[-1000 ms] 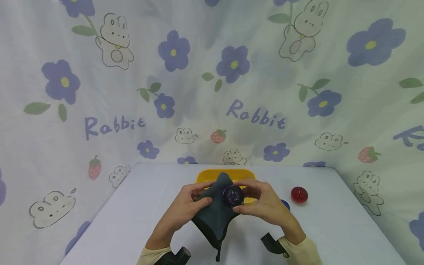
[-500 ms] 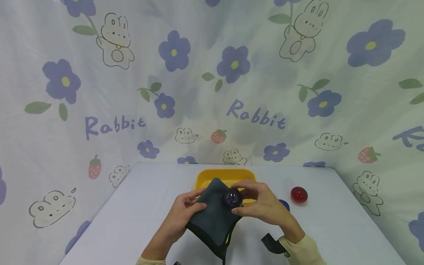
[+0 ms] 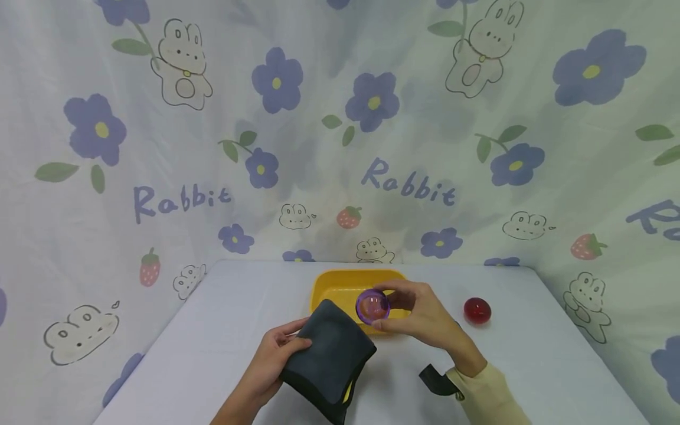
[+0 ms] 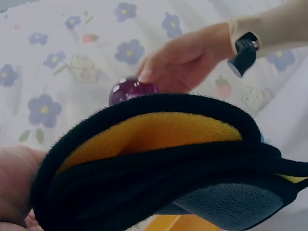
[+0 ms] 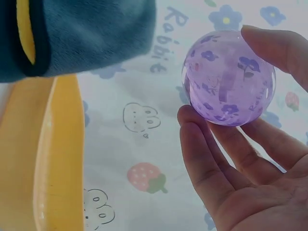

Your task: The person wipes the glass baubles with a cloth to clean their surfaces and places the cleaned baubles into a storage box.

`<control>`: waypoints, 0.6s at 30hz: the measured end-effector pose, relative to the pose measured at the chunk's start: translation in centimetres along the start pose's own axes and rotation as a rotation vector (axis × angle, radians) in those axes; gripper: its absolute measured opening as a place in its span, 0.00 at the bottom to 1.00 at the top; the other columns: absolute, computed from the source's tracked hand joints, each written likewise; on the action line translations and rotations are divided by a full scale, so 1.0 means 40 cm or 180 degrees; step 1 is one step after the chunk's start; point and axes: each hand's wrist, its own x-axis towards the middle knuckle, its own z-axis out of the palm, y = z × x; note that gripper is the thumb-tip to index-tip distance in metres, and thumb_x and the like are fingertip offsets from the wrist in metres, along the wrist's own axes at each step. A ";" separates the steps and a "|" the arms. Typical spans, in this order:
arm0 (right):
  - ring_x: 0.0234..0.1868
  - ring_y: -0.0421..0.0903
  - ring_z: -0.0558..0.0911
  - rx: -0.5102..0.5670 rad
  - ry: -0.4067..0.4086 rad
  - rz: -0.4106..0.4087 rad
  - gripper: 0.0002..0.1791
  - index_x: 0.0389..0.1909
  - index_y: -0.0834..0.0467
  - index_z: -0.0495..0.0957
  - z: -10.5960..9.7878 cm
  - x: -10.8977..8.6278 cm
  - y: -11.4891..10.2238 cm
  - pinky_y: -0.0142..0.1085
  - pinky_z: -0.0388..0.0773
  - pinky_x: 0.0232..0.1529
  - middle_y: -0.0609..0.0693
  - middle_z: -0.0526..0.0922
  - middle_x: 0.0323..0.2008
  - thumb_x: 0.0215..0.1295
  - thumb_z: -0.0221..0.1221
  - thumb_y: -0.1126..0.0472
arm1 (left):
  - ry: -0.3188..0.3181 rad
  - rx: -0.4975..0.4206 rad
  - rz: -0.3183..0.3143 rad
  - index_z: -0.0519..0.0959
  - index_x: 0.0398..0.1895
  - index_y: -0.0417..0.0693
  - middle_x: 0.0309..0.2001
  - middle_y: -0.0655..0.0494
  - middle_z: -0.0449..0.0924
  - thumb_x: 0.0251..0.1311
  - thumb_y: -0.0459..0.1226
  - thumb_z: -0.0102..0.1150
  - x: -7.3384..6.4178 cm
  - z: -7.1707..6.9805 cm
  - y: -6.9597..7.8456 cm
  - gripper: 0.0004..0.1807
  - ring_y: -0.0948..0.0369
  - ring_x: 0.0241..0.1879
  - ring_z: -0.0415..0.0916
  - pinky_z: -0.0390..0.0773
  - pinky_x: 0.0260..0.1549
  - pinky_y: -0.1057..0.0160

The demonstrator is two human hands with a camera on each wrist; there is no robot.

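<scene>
My right hand [image 3: 425, 313] pinches a see-through purple ball [image 3: 373, 306] between thumb and fingertips, just above the yellow tray. In the right wrist view the purple ball [image 5: 230, 79] looks smooth and glassy, with the backdrop's pattern showing through it. Held in my left hand [image 3: 270, 361], thumb on top, is a folded cloth [image 3: 329, 354], dark grey-blue outside with black edging. The left wrist view looks into the cloth's [image 4: 163, 130] fold, which is yellow inside. A small gap separates ball and cloth in the head view.
A yellow tray [image 3: 317, 295] stands behind the hands on the white table [image 3: 223, 330]. To its right lies a red ball [image 3: 477, 311]. A patterned curtain [image 3: 319, 147] hangs behind the table.
The cloth was against the purple ball; my left hand has drawn it away, down and to the left. The right hand still holds the ball, nearly in place. A blue thing behind my right wrist is now hidden.
</scene>
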 end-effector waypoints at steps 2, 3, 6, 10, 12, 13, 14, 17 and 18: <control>0.45 0.47 0.87 0.0025 0.0020 0.0026 0.29 0.58 0.54 0.83 -0.001 0.004 -0.003 0.32 0.84 0.53 0.55 0.87 0.50 0.53 0.77 0.58 | 0.0061 0.0019 -0.0055 0.60 0.78 0.32 0.45 0.53 0.90 0.68 0.35 0.59 -0.004 -0.010 -0.008 0.37 0.61 0.42 0.89 0.87 0.43 0.63; 0.45 0.48 0.87 0.0039 0.0027 0.0035 0.29 0.58 0.53 0.83 -0.001 0.005 -0.003 0.32 0.84 0.53 0.55 0.87 0.50 0.53 0.77 0.58 | 0.0077 0.0021 -0.0070 0.60 0.78 0.32 0.46 0.53 0.90 0.68 0.35 0.58 -0.007 -0.015 -0.013 0.37 0.61 0.42 0.89 0.87 0.43 0.63; 0.46 0.49 0.88 0.0053 0.0044 0.0068 0.28 0.57 0.53 0.83 -0.002 0.009 -0.003 0.32 0.84 0.52 0.54 0.88 0.50 0.53 0.77 0.59 | 0.0179 0.0067 -0.0117 0.60 0.77 0.31 0.53 0.46 0.88 0.68 0.36 0.58 -0.014 -0.030 -0.029 0.37 0.60 0.45 0.88 0.87 0.45 0.62; 0.46 0.48 0.87 0.0034 0.0079 0.0094 0.29 0.58 0.53 0.83 -0.003 0.017 0.005 0.32 0.84 0.52 0.55 0.88 0.51 0.53 0.76 0.58 | 0.0339 0.0087 -0.0205 0.62 0.76 0.30 0.62 0.39 0.82 0.68 0.36 0.58 -0.022 -0.046 -0.050 0.36 0.58 0.47 0.87 0.87 0.47 0.61; 0.46 0.48 0.87 0.0020 0.0096 0.0098 0.30 0.60 0.53 0.82 -0.005 0.021 0.007 0.34 0.85 0.52 0.56 0.87 0.52 0.54 0.76 0.58 | 0.0364 0.0071 -0.0233 0.61 0.77 0.30 0.63 0.39 0.81 0.68 0.36 0.58 -0.024 -0.054 -0.059 0.37 0.58 0.48 0.87 0.86 0.47 0.61; 0.47 0.48 0.87 0.0011 0.0111 0.0105 0.30 0.60 0.53 0.82 -0.005 0.023 0.008 0.34 0.85 0.52 0.56 0.87 0.52 0.54 0.76 0.58 | 0.0375 0.0065 -0.0240 0.60 0.77 0.30 0.63 0.39 0.81 0.68 0.37 0.58 -0.023 -0.058 -0.063 0.37 0.59 0.47 0.87 0.86 0.47 0.61; 0.47 0.48 0.87 -0.0003 0.0116 0.0101 0.31 0.61 0.54 0.81 -0.006 0.024 0.008 0.34 0.85 0.52 0.56 0.87 0.53 0.55 0.76 0.58 | 0.0384 0.0065 -0.0248 0.60 0.77 0.29 0.63 0.39 0.81 0.68 0.37 0.58 -0.023 -0.063 -0.066 0.37 0.59 0.47 0.87 0.86 0.47 0.61; 0.49 0.49 0.87 -0.0026 0.0158 0.0139 0.32 0.63 0.53 0.81 -0.007 0.028 0.006 0.34 0.85 0.52 0.55 0.87 0.55 0.54 0.76 0.58 | 0.0442 0.0092 -0.0263 0.60 0.77 0.29 0.63 0.39 0.82 0.69 0.37 0.58 -0.022 -0.080 -0.074 0.37 0.59 0.46 0.87 0.87 0.46 0.60; 0.49 0.49 0.87 -0.0033 0.0175 0.0145 0.32 0.62 0.53 0.81 -0.007 0.029 0.005 0.34 0.85 0.52 0.55 0.87 0.55 0.54 0.76 0.57 | 0.0474 0.0108 -0.0271 0.60 0.77 0.29 0.62 0.39 0.82 0.69 0.37 0.58 -0.021 -0.085 -0.076 0.37 0.59 0.46 0.87 0.87 0.46 0.60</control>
